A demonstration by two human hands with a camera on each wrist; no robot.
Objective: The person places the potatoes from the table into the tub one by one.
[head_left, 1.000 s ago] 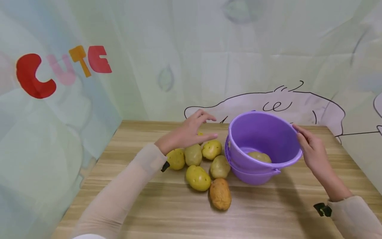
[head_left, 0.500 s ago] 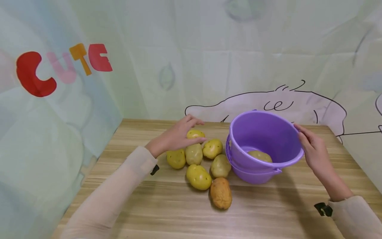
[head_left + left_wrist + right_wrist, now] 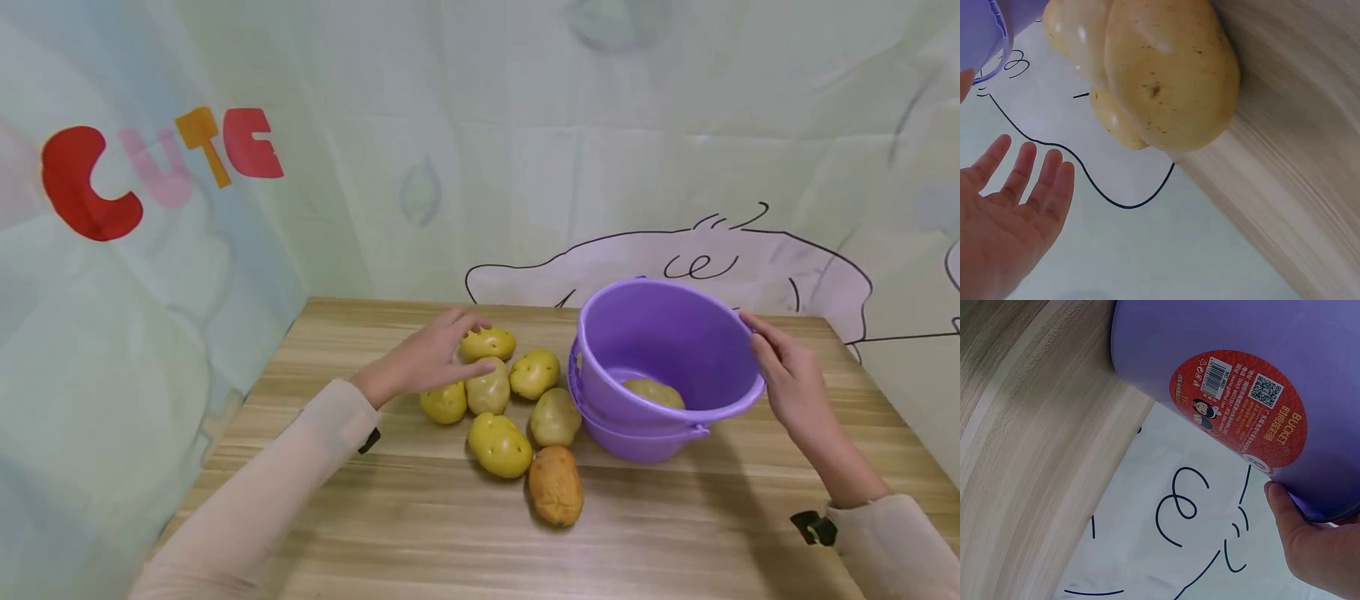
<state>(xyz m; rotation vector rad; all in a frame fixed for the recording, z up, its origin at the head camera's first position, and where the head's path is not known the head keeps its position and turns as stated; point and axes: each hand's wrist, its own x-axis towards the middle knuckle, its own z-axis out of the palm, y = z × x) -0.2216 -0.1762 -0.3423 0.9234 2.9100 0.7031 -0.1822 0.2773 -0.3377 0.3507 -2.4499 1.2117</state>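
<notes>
Right hand (image 3: 797, 379) has the bucket (image 3: 637, 446): its grip is closed on the rim, on the side away from the potatoes. Right wrist cam shows a digit lying against the outer wall near that rim, with a red oval sticker (image 3: 1241, 412) above it reading BUCKET, plus a barcode and QR code.

Left hand (image 3: 431, 357) is holding nothing. That grip is pretty wide, fingers slightly bent and thumb well away from them, right over by the far yellow potato (image 3: 491, 343). Can't tell from here whether the fingertips touch it.

Around that hand: a yellow potato (image 3: 444, 406) on the left, a pale one (image 3: 487, 392) below the thumb, another yellow one (image 3: 535, 373) to the right. Closer to the person there's a big yellow one (image 3: 500, 447), a second pale one (image 3: 553, 419) just beside the bucket, and an orange-brown one (image 3: 555, 487) nearest the front.

So seven on the wood-look table (image 3: 420, 533), and one potato (image 3: 654, 392) sitting in the bottom of the purple bucket. Behind it all, a pale backdrop (image 3: 360, 150) with CUTE lettering.
</notes>
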